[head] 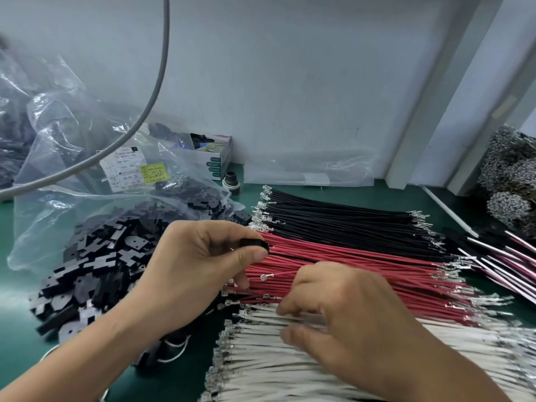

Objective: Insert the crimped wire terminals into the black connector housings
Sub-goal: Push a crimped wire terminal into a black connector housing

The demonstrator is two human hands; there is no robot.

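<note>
My left hand [200, 262] pinches a small black connector housing [254, 244] between thumb and forefinger, just above the red wires. My right hand [342, 311] holds one red wire [285, 273] with its metal terminal [266, 276] pointing left toward the housing, a short way below it. Its lower fingers rest on the white wires [261, 361]. Three flat bundles of crimped wires lie side by side: black wires [342, 220] at the back, red wires [362, 264] in the middle, white nearest me.
A heap of black housings [95, 262] spills from a clear plastic bag [87, 175] on the left of the green mat [17, 300]. A small box [217, 158] stands by the wall. Finished harnesses [504, 256] and terminal reels [510, 175] lie at right. A grey cable [156, 82] hangs overhead.
</note>
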